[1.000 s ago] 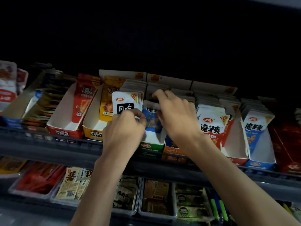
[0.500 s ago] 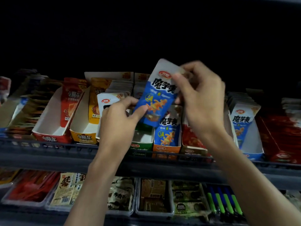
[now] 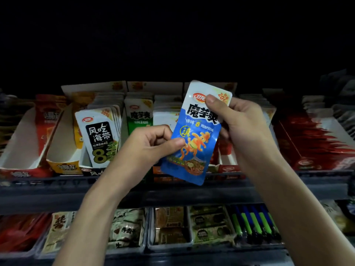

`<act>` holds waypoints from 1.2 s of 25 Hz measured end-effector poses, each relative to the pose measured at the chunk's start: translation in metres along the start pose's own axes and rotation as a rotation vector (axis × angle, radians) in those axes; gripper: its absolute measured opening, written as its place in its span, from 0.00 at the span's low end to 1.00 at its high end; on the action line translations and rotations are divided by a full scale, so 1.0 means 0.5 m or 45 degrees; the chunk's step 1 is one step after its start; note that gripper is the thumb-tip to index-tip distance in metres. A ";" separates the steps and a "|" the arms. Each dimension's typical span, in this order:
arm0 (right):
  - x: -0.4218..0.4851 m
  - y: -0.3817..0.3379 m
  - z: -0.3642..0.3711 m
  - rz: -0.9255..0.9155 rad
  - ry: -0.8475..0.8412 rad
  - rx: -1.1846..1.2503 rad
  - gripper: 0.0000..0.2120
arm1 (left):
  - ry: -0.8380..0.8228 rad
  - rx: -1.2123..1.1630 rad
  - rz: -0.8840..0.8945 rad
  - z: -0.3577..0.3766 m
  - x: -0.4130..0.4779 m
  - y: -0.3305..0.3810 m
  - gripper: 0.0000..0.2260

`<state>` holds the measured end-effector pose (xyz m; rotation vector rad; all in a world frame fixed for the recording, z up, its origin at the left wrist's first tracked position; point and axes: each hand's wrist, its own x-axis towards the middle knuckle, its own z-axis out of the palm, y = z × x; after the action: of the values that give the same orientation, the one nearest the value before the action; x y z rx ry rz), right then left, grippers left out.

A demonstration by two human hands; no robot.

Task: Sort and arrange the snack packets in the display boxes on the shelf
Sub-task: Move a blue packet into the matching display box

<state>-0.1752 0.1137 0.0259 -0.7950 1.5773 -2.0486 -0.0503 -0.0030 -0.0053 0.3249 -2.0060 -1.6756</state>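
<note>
Both hands pinch the blue packet mid-frame, right hand topside, left hand lower; best slot it upright among matching packets.

Light: dim, strongest at the middle of the shelving, with both ends falling into shadow.
Above: a black space fills the top of the view; whether it is wall or ceiling cannot be told.
Upper shelf: a dark grey front rail runs across the whole width.
Lower shelf: directly below, carrying clear plastic trays side by side.
</note>
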 end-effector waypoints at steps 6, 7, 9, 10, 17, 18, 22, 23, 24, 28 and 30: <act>0.010 0.004 -0.054 -0.017 0.031 -0.103 0.07 | -0.001 0.071 0.056 0.042 0.017 -0.015 0.12; 0.011 0.003 -0.063 -0.014 0.044 -0.114 0.07 | 0.009 0.102 0.069 0.045 0.022 -0.021 0.12; 0.010 0.000 -0.081 -0.003 0.062 -0.194 0.08 | 0.054 0.161 0.085 0.056 0.030 -0.032 0.12; 0.012 0.001 -0.091 0.004 0.061 -0.263 0.08 | 0.088 0.180 0.095 0.063 0.033 -0.036 0.11; 0.028 -0.019 -0.171 -0.234 0.278 -0.149 0.04 | 0.202 0.405 0.244 0.143 0.042 -0.029 0.07; 0.031 -0.028 -0.193 -0.312 0.343 -0.095 0.04 | 0.210 0.482 0.276 0.155 0.045 -0.030 0.06; 0.042 -0.031 -0.266 -0.524 0.585 -0.135 0.05 | 0.139 0.863 0.402 0.206 0.060 -0.051 0.04; 0.045 -0.024 -0.273 -0.525 0.613 -0.167 0.05 | 0.097 0.958 0.420 0.218 0.063 -0.057 0.05; 0.048 -0.017 -0.279 -0.520 0.630 -0.199 0.05 | 0.044 1.041 0.427 0.229 0.065 -0.062 0.08; 0.055 0.003 -0.293 -0.523 0.632 -0.323 0.04 | -0.178 1.256 0.367 0.258 0.073 -0.079 0.15; 0.060 0.018 -0.301 -0.518 0.567 -0.445 0.05 | -0.229 1.360 0.347 0.265 0.075 -0.082 0.16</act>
<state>-0.2984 0.1998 -0.0058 -0.8807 2.2160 -2.3901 -0.1557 0.0822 -0.0520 0.2294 -2.7687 -0.3593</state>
